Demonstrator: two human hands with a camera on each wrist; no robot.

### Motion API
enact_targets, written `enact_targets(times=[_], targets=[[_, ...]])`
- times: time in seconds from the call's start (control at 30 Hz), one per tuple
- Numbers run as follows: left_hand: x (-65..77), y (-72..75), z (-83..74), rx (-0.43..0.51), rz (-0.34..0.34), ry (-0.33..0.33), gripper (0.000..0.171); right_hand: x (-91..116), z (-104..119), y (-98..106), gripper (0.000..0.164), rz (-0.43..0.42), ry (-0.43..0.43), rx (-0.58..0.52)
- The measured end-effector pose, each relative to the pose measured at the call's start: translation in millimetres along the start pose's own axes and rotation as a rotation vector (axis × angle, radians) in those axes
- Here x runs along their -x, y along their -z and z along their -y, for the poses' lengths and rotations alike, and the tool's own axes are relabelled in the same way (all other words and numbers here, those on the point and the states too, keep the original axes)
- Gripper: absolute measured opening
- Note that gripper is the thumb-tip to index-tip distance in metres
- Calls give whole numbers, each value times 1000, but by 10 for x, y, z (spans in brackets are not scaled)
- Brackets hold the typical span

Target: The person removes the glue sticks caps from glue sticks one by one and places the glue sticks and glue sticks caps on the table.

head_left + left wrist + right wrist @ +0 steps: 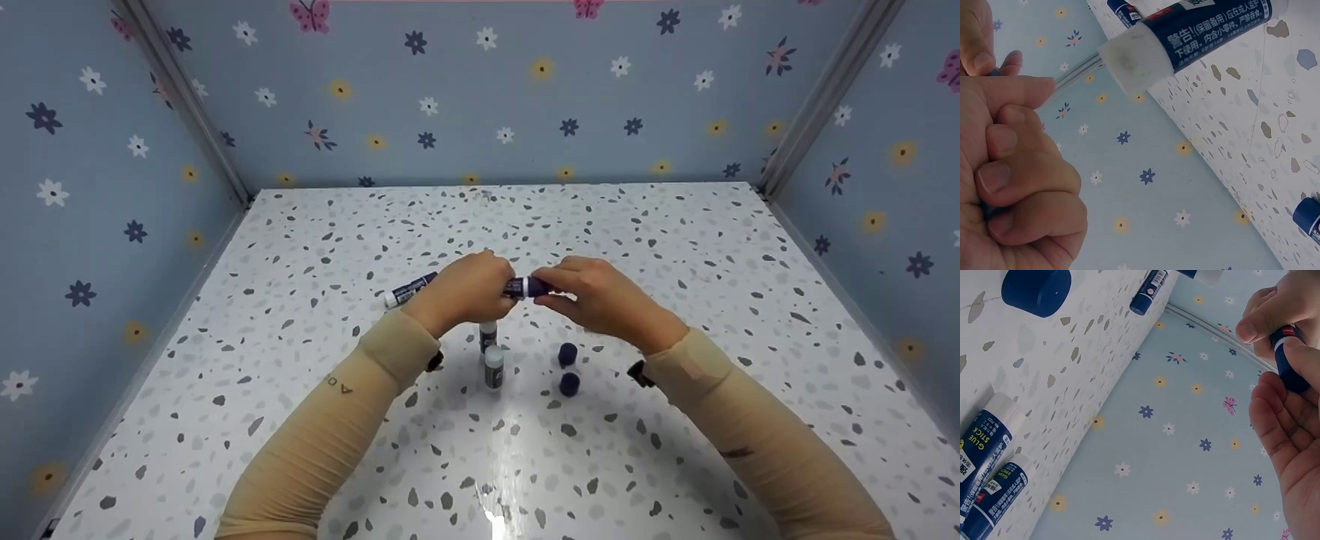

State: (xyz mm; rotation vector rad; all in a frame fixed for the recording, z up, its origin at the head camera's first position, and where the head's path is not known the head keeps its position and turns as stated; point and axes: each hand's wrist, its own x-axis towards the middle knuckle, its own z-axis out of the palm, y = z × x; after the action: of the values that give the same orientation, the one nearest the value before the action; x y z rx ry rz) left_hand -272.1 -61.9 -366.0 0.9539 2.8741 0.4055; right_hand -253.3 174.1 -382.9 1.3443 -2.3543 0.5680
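My left hand [474, 285] grips the labelled body of a glue stick [514, 287], held sideways above the table. At its right end, past a white band, the thumb and fingers of my right hand [596, 292] pinch the navy cap [538, 286]. Most of the body is hidden in the left fist; the right wrist view shows a red mark on the glue stick [1288, 331] by the band. Below the hands, two uncapped glue sticks [493, 367] [985, 447] stand upright with whitish tops, one behind the other.
Two loose navy caps [568, 354] [569, 385] sit on the speckled table [300, 435], right of the standing sticks. Another glue stick [411, 289] lies behind the left wrist, its white end to the left. Flower-patterned walls [480, 97] enclose the back and sides.
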Motion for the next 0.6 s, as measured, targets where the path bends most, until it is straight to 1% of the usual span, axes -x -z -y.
enact_targets(times=[0.13, 0.33, 0.5, 0.6], targets=[[5, 0, 9, 1, -3, 3, 24, -2, 9, -2, 23, -4, -10, -4], [9, 15, 24, -6, -17, -6, 19, 10, -5, 14, 24, -11, -23, -2], [45, 27, 86, -14, -37, 36, 24, 46, -75, 62, 22, -16, -56, -2], [56, 26, 108, -4, -50, 41, 26, 71, -120, 87, 22, -29, -80, 11]])
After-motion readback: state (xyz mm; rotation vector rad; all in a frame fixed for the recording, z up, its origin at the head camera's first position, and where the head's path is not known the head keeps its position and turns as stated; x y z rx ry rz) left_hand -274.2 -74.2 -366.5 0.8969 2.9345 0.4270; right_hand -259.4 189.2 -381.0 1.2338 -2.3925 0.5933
